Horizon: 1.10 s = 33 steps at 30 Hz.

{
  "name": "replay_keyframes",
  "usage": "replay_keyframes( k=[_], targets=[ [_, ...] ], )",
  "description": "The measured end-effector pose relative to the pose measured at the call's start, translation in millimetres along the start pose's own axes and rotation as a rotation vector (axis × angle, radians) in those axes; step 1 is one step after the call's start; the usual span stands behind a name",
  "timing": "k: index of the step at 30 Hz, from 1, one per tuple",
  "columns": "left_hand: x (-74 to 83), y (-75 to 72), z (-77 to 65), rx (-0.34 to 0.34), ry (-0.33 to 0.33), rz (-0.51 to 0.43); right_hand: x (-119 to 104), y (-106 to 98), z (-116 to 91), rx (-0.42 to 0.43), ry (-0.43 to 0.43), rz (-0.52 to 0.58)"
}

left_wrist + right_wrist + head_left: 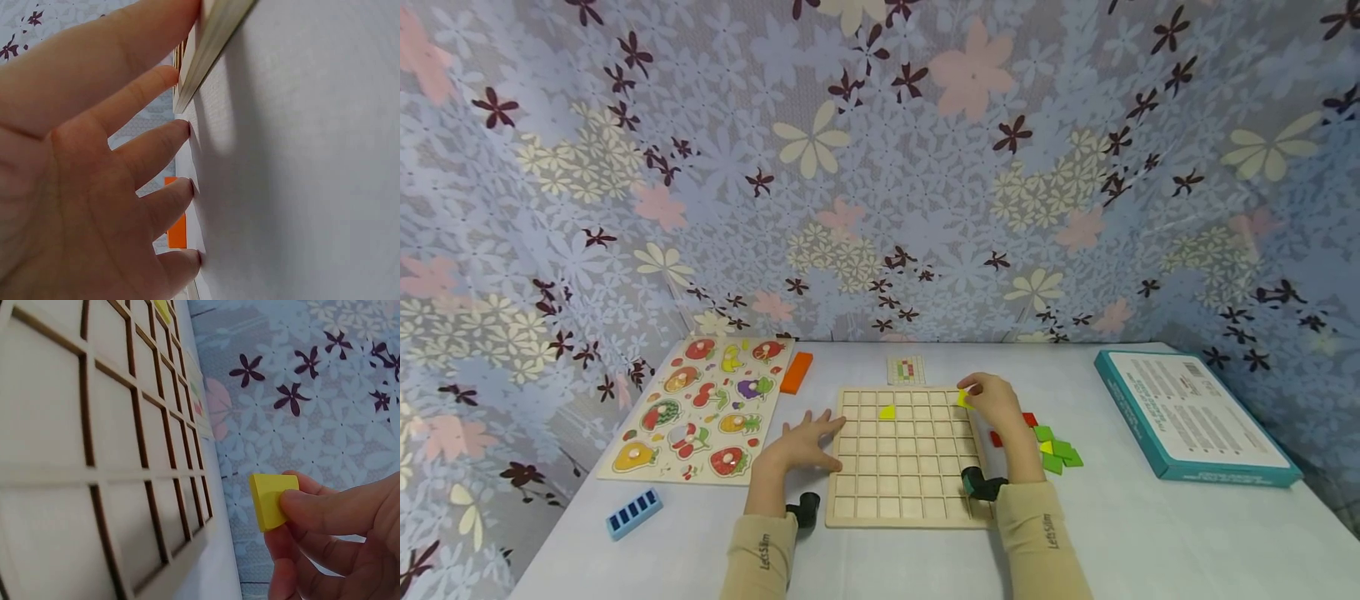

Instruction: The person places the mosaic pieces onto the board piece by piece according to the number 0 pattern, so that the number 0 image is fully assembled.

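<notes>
On the counter point(880, 567), the wooden grid board point(912, 485) is my landmark. Well to the left of it there is a light blue slotted block point(634, 513), and farther back a puzzle board with fruit pictures point(692, 442). An orange block point(797, 372) lies beyond the grid board's left edge, beside the puzzle board. At this same left edge is the left hand point(801, 444), its fingers spread apart and holding nothing; the thumb and the index finger are at the rim (the other fingertips rest on the counter). One yellow tile point(887, 412) lies in a cell near the grid board's far edge, and just behind that edge is a small pattern card point(906, 369). At the far right corner, the right hand point(1000, 402) pinches a yellow piece point(275, 501) between its thumb and fingers. Right of the grid board are red tiles point(1028, 418) and green tiles point(1060, 450), and well apart, farther right, a teal and white box point(1198, 417).
</notes>
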State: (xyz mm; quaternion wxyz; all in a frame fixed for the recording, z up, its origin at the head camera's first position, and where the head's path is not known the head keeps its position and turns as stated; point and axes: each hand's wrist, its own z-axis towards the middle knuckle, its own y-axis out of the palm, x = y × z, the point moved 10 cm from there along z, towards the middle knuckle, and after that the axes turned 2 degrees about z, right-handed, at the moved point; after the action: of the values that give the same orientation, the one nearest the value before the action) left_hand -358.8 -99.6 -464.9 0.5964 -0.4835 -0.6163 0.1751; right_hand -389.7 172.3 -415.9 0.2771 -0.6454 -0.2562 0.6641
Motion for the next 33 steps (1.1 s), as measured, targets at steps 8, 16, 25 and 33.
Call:
replay_keyframes(
  k=[8,16,25,33],
  targets=[
    [1.0,-0.9,0.1,0.005,0.008,0.0,-8.0,9.8,0.7,0.004,-0.051,0.02],
    [0.8,-0.4,-1.4,0.006,0.002,-0.014,-12.8,18.5,-0.2,-0.01,-0.048,0.023],
    [-0.3,-1.3,-2.4,0.015,0.003,-0.016,-15.9,30.6,4.9,-0.023,-0.064,0.028],
    [-0.3,0.1,-1.8,0.01,0.013,-0.01,-15.6,43.1,5.9,-0.046,-0.07,0.024]
  ],
)
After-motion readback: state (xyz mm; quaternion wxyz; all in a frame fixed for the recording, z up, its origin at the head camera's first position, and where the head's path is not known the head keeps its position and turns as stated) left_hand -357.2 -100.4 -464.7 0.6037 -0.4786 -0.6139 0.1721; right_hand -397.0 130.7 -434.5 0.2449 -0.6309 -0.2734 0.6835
